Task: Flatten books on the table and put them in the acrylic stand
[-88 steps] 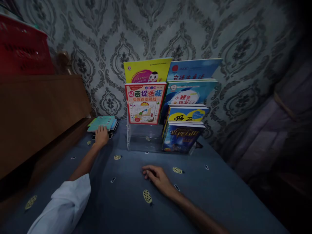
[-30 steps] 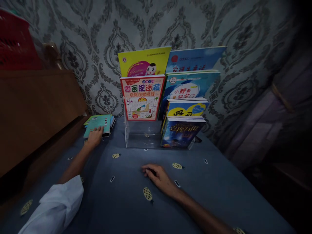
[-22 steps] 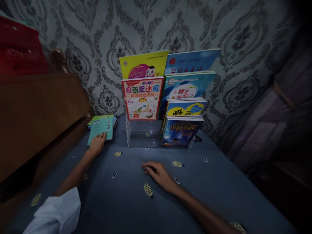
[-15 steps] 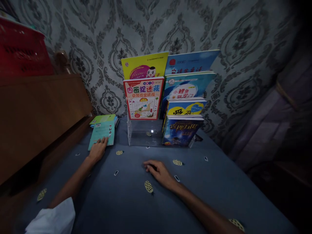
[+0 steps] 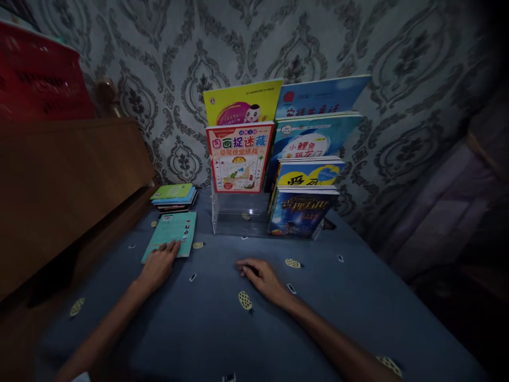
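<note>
I log one right hand (image 5: 258, 277), fingers loosely curled over the table (image 5: 178, 329); one left hand (image 5: 158, 265), fingers slightly spread, flat on one teal paperback (image 5: 175, 228) lying unracked; one clear acrylic rack (image 5: 215, 215), books (image 5: 239, 159) already standing in both columns; one book stack (image 5: 174, 198), still unracked.
</note>
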Demonstrator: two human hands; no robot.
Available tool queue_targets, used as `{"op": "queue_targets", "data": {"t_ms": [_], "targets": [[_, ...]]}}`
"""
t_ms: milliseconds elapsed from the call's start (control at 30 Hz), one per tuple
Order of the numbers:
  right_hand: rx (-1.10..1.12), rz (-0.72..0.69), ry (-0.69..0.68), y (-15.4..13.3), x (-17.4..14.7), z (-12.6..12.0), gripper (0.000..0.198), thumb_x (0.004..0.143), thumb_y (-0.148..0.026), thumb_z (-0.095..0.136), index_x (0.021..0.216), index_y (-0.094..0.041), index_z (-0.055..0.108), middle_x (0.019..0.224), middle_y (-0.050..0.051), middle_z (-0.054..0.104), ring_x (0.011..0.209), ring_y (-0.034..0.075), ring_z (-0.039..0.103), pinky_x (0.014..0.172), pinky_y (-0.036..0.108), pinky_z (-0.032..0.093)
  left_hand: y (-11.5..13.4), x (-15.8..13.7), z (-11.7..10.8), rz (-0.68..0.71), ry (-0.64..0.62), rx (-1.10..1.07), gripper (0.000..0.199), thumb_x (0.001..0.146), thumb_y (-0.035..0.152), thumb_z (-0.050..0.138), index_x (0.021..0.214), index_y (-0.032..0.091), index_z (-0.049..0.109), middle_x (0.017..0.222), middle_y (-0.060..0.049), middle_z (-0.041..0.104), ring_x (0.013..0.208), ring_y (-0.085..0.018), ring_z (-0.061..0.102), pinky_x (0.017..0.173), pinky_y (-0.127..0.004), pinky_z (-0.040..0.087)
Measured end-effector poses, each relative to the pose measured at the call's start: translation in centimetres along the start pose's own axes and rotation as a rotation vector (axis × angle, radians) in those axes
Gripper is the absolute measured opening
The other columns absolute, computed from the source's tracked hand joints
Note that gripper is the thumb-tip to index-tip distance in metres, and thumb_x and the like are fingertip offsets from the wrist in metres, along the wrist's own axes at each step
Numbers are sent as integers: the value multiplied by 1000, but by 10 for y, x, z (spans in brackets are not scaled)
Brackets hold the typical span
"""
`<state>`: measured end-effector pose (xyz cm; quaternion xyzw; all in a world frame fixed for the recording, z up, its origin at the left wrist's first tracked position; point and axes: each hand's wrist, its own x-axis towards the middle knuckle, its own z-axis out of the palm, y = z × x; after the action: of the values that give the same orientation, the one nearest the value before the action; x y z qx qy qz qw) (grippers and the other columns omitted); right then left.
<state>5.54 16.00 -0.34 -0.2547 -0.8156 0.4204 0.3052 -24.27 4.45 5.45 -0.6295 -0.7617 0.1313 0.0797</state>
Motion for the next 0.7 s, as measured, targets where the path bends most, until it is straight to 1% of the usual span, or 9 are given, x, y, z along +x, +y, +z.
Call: {"op": "queue_targets", "data": {"t_ms": [167,267,333,400,467,500,567,600,700], "targets": [[1,3,-8,0,0,0,31,92,-28,47,105,-18,73,85,7,74,80,21,70,76,33,55,16,-18,-14,32,-50,-33,64,88,0,37,149,20,42,151,-13,49,131,-31,54,99,-44,51],[3,23,-13,-2,0,-2,31,93,-29,47,107,-18,73,86,7,74,81,21,70,76,33,55,29,-30,-24,84,-79,-64,62,89,3,39,147,23,44,146,-12,54,124,-30,60,95,-42,52],[-4,28,-17,-3,0,-2,31,93,-29,47,107,-18,73,86,7,74,82,21,69,77,33,54,32,-34,-29,141,-108,-83,55,91,7,40,143,24,49,139,-11,60,116,-28,64,90,-39,53],[-15,26,-23,-4,0,-3,32,94,-30,48,108,-18,73,85,7,74,83,21,69,77,33,54,27,-31,-33,232,-134,-141,45,94,17,44,136,27,55,133,-9,64,111,-27,66,86,-35,52],[-17,24,-31,-4,0,-3,32,94,-32,47,108,-19,73,86,7,74,83,21,69,76,33,54,15,-15,-36,311,-131,-239,38,95,30,49,132,30,58,127,-6,68,110,-25,67,86,-31,51],[-17,24,-32,-3,-1,-3,33,95,-32,47,109,-19,73,86,7,74,82,21,69,76,33,53,6,-2,-38,321,-120,-282,38,96,36,49,133,32,58,123,-5,70,110,-24,67,86,-30,50],[-17,25,-30,-2,-1,-3,34,95,-34,46,110,-18,73,85,7,73,82,21,68,76,34,53,-13,35,-43,230,-49,-287,36,99,39,45,129,30,61,112,-6,74,104,-24,69,85,-30,49],[-17,29,-30,-1,-1,-3,34,95,-34,46,110,-19,73,85,7,73,82,21,68,76,34,53,-23,57,-45,173,2,-267,36,99,39,43,128,29,62,111,-7,74,104,-25,69,85,-31,49],[-8,47,-29,-1,-2,-3,34,96,-36,47,110,-19,73,87,7,74,81,21,68,75,34,53,-49,125,-51,10,124,-182,35,100,37,41,125,25,64,122,-9,70,114,-27,64,87,-33,48]]}}
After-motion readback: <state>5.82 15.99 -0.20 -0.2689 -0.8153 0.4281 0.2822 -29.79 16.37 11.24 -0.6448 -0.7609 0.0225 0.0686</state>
